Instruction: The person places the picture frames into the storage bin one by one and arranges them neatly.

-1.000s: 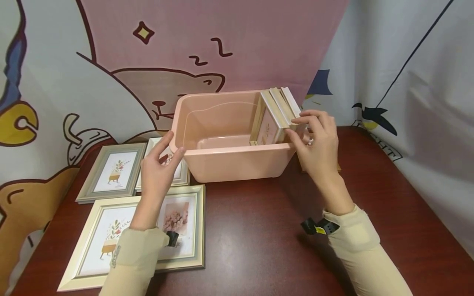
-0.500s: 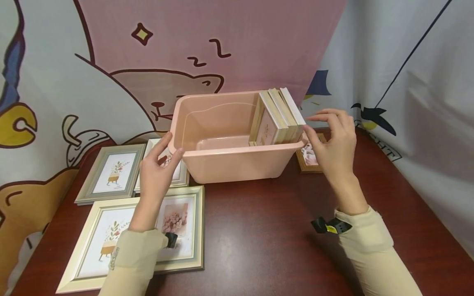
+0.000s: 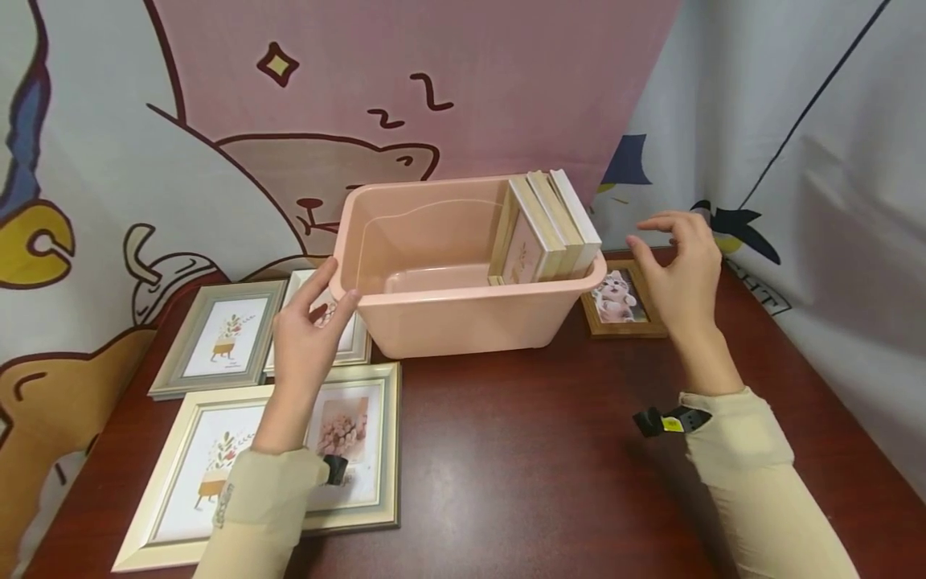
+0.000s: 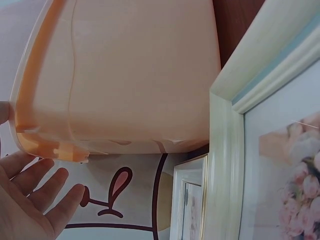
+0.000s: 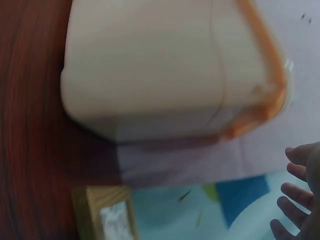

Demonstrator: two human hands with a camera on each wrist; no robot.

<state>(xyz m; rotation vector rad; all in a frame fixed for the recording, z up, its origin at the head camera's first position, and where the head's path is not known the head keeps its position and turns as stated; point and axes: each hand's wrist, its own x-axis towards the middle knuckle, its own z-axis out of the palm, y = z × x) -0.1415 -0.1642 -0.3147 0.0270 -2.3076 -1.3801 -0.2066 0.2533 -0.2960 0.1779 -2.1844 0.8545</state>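
Note:
A pink plastic bin (image 3: 463, 322) stands toward the back of the table. Several picture frames (image 3: 553, 221) lean upright against each other inside its right end. My left hand (image 3: 309, 322) rests at the bin's left front corner, fingers along the rim and loosely extended; the left wrist view shows these fingers (image 4: 47, 187) beside the rim. Off the bin's right side, my right hand (image 3: 683, 269) hangs in the air, holding nothing, thumb and fingers apart. Below it lies a small brown wooden frame (image 3: 658, 330) with a cat picture, partly covered by the hand.
On the left lie a grey-green frame (image 3: 162, 378), a white frame (image 3: 354, 354) partly behind the left hand, a cream frame (image 3: 148, 531) with a plant print and a frame with a flower photo (image 3: 391, 482). A patterned cloth (image 3: 506, 96) hangs behind the dark red table (image 3: 506, 458).
My right hand has come off the frames in the bin and moved right, uncovering the small cat-picture frame. My left hand has stayed at the bin's corner.

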